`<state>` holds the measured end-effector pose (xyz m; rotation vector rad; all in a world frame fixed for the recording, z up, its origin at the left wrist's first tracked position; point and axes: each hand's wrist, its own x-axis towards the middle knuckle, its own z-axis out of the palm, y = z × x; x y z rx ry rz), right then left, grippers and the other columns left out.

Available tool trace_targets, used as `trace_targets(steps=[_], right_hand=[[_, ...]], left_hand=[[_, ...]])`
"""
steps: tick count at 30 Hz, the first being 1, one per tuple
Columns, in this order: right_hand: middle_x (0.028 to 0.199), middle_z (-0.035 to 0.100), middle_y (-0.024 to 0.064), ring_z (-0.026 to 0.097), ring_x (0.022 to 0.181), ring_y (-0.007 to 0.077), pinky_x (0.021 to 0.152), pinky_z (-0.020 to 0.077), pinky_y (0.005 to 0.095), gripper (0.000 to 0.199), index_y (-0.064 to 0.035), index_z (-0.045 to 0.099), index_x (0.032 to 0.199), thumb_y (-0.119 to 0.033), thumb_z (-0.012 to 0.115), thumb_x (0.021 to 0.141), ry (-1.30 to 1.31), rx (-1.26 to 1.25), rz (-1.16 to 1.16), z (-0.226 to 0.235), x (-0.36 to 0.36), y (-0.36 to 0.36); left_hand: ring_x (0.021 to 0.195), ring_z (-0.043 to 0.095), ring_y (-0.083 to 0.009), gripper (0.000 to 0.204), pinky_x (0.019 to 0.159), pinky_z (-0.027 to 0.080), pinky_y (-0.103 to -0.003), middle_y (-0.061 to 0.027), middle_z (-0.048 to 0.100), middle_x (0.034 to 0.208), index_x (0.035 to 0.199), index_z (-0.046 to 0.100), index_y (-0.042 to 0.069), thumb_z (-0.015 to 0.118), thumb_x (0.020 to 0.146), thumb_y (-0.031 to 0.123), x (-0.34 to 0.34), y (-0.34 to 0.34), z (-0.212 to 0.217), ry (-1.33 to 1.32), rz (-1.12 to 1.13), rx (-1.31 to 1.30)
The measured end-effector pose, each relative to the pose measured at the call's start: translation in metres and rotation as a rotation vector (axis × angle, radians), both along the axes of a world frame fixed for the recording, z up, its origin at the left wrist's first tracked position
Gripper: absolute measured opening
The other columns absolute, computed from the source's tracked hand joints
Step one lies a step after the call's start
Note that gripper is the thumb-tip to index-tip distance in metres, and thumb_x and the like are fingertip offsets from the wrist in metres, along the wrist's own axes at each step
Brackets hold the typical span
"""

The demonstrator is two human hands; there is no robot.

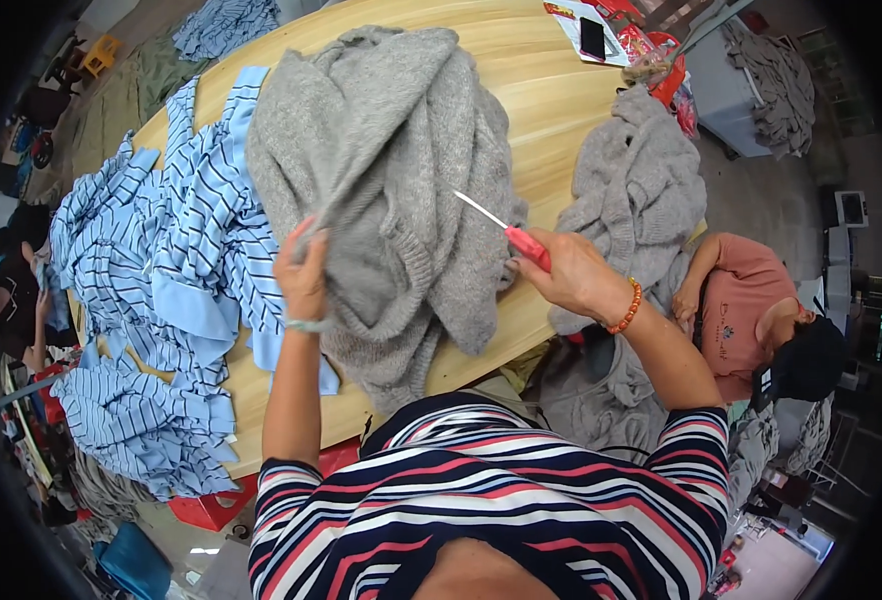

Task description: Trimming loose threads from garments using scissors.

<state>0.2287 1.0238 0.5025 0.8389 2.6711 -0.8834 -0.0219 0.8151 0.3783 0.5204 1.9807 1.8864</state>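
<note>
A heap of grey knitted sweaters (461, 150) lies in the middle of the wooden table. My left hand (304, 275) is closed on a fold of the grey sweater at its near left side; that fold looks smeared by motion. In my right hand (571, 272) is a small tool with a red handle (529, 247) and a thin, pale, pointed blade. The blade points up and left over the grey knit; I cannot tell whether it touches the fabric. Ribbed trim (411, 250) shows between my hands.
Blue striped garments (171, 240) are piled along the left. More grey knitwear (636, 180) lies at the table's right, near a co-worker in a pink shirt (756, 300). A phone (592, 38) and red plastic bags (666, 75) are at the far right of the table (536, 110).
</note>
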Motion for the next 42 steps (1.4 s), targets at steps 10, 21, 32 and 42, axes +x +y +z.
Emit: trace_targets(steps=[10,21,32,42], right_hand=[[0.081,0.062,0.0244,0.059,0.081,0.0434,0.069,0.0467,0.0469,0.03,-0.0031,0.06,0.104,-0.027,0.062,0.086,-0.021,-0.001,-0.054,-0.022,0.014,-0.002],[0.076,0.065,0.0195,0.063,0.075,0.0408,0.07,0.0492,0.0488,0.027,-0.0046,0.059,0.097,-0.03,0.058,0.087,-0.07,-0.015,0.165,0.011,0.012,-0.02],[0.082,0.065,0.0233,0.063,0.083,0.0402,0.074,0.0489,0.0485,0.028,-0.0012,0.06,0.088,-0.029,0.059,0.086,-0.04,0.202,0.016,0.012,-0.043,0.04],[0.079,0.064,0.0228,0.062,0.078,0.0429,0.073,0.0483,0.0502,0.025,-0.0037,0.057,0.097,-0.026,0.06,0.085,-0.115,0.008,0.121,0.018,0.0,0.017]], left_hand=[[0.107,0.054,-0.0222,0.05,0.089,0.044,-0.033,-0.0144,0.055,0.12,0.125,0.05,-0.002,0.069,0.081,0.013,0.005,-0.045,0.029,0.776,0.069,-0.447],[0.082,0.058,-0.0099,0.027,0.077,0.047,-0.022,-0.0033,0.065,0.092,0.111,0.06,0.0,0.067,0.086,0.009,0.04,0.093,-0.032,-0.368,-0.202,0.091],[0.084,0.055,-0.0074,0.031,0.075,0.046,-0.021,-0.0027,0.06,0.1,0.115,0.054,-0.002,0.06,0.085,0.003,0.081,0.068,-0.049,0.012,-0.287,-0.078],[0.067,0.05,-0.0043,0.039,0.061,0.041,-0.019,0.0013,0.058,0.08,0.115,0.054,-0.002,0.07,0.085,0.016,-0.006,0.148,-0.02,-0.522,-0.212,0.056]])
